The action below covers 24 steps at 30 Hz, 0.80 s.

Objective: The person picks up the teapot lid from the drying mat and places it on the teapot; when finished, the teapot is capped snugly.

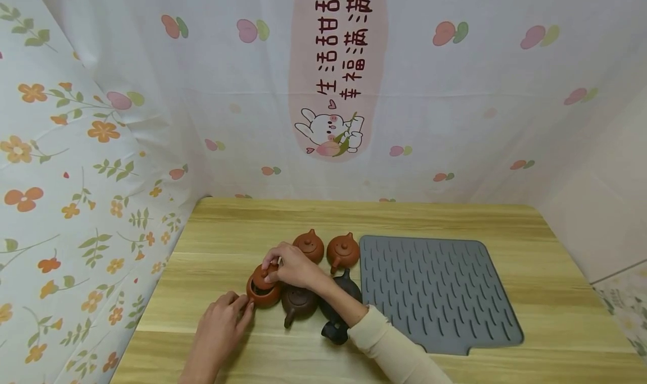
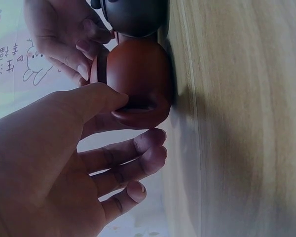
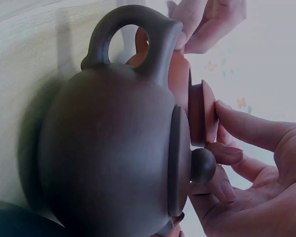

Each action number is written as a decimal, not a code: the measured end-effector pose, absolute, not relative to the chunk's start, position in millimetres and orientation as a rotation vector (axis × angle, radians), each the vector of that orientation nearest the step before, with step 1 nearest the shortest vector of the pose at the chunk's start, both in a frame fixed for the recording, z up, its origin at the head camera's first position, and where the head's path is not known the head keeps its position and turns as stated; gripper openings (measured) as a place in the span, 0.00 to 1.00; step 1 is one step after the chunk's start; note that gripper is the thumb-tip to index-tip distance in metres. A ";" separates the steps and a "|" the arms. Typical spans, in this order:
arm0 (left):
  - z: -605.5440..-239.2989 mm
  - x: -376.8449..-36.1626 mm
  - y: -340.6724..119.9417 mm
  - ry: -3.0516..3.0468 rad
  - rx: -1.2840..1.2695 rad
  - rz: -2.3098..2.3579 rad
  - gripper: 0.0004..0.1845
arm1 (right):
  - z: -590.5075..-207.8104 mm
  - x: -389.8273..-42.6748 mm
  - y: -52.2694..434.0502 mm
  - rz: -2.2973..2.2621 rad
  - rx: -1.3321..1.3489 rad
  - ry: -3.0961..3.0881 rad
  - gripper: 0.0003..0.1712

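At the left of the group sits a small reddish-brown clay teapot (image 1: 266, 300), its dark opening showing under a raised lid. My left hand (image 1: 222, 323) holds its handle (image 2: 147, 116) between thumb and index finger, with the other fingers loose beside it. The matching lid (image 3: 210, 114) is pinched at its edge by the fingers of my right hand (image 1: 292, 265), tilted and partly off the opening. Close under the right hand stands a dark brown teapot (image 1: 299, 303) with its round-knobbed lid on; it covers part of the reddish pot in the right wrist view.
Two more reddish clay teapots (image 1: 311, 248) stand behind, lids on. A black teapot (image 1: 349, 286) lies partly hidden under my right forearm. The grey ridged mat (image 1: 434, 294) covers the table's right middle. Patterned cloth (image 1: 242, 114) hangs along the back and left.
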<state>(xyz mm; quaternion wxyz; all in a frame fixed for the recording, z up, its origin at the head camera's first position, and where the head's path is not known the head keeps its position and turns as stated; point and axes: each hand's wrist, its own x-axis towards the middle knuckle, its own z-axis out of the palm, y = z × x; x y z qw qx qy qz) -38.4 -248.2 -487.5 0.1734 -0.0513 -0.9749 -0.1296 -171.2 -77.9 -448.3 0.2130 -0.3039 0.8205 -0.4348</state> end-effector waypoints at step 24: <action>-488.0 -37.9 -248.1 -2.748 -0.148 -0.358 0.05 | -456.5 -165.8 -84.0 -1.157 -0.921 2.266 0.06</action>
